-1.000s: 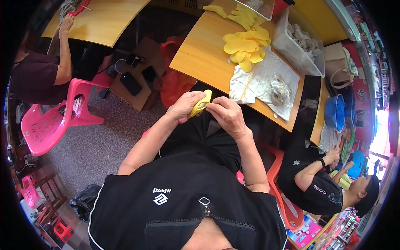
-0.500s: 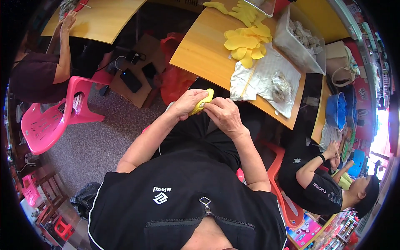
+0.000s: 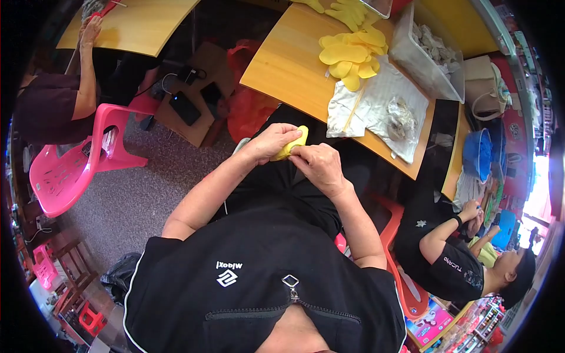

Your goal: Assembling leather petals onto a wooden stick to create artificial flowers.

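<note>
Over my lap, my left hand [image 3: 269, 143] is closed round a yellow sole-shaped piece [image 3: 292, 144], thumb along its upper side. The fingers of my right hand [image 3: 321, 165] pinch the lower right edge of the same piece. Whether the right fingertips also hold something small is hidden. On the table ahead lies a heap of similar yellow sole-shaped pieces [image 3: 347, 54]. Beside them is a white cloth [image 3: 376, 112], and a clear plastic bag with greyish contents [image 3: 402, 120] rests on that cloth.
The wooden table [image 3: 282, 65] stands just beyond my hands, with a clear bin [image 3: 432, 88] at its far right. A pink chair [image 3: 65, 176] is on the left. Co-workers sit at left and right. A phone [image 3: 185, 109] lies on a low brown board.
The yellow piece has turned more upright and shifted slightly right. My right fingers have moved a little along its edge. The head view has tilted slightly.
</note>
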`<act>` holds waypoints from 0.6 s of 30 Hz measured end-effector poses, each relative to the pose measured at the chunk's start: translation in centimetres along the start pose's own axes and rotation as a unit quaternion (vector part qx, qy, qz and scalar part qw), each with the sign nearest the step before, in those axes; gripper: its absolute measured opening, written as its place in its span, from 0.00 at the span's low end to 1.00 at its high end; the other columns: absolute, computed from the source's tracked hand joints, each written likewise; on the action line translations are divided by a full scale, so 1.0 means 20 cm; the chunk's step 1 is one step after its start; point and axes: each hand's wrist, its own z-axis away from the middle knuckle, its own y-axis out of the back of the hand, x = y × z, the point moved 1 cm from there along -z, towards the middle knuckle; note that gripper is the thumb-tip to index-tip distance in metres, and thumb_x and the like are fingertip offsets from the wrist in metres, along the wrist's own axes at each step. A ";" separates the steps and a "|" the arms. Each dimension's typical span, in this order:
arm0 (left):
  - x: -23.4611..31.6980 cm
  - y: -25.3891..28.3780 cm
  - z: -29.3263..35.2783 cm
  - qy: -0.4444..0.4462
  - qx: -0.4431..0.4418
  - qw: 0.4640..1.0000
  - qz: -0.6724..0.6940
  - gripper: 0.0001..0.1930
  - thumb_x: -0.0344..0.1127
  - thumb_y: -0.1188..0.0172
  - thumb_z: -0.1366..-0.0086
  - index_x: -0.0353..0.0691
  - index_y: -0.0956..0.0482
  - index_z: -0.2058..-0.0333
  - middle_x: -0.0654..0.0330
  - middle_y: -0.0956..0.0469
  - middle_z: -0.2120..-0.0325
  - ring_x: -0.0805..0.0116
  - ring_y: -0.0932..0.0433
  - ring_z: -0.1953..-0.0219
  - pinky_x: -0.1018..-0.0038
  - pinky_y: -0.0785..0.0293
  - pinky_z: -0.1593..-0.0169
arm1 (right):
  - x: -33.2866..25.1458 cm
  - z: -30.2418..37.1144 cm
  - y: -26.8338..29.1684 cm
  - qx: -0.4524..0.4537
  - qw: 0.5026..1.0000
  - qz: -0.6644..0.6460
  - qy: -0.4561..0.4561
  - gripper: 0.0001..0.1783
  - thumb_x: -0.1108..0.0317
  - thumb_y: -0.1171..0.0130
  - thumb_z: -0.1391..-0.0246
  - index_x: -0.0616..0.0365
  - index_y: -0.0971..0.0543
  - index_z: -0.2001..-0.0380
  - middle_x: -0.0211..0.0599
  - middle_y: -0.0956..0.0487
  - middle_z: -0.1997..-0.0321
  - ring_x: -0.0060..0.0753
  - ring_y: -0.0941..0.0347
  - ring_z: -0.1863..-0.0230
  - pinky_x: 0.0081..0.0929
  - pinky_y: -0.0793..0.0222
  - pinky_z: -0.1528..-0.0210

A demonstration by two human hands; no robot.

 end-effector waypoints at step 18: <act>0.04 -0.03 0.05 -0.050 0.075 0.996 0.029 0.18 0.43 0.49 0.32 0.33 0.30 0.52 0.65 0.25 0.68 0.81 0.28 0.69 0.83 0.30 0.66 | 0.01 0.04 0.01 0.105 0.909 -0.258 -0.310 0.07 0.70 0.38 0.48 0.64 0.23 0.70 0.26 0.23 0.77 0.09 0.29 0.72 0.11 0.32 0.68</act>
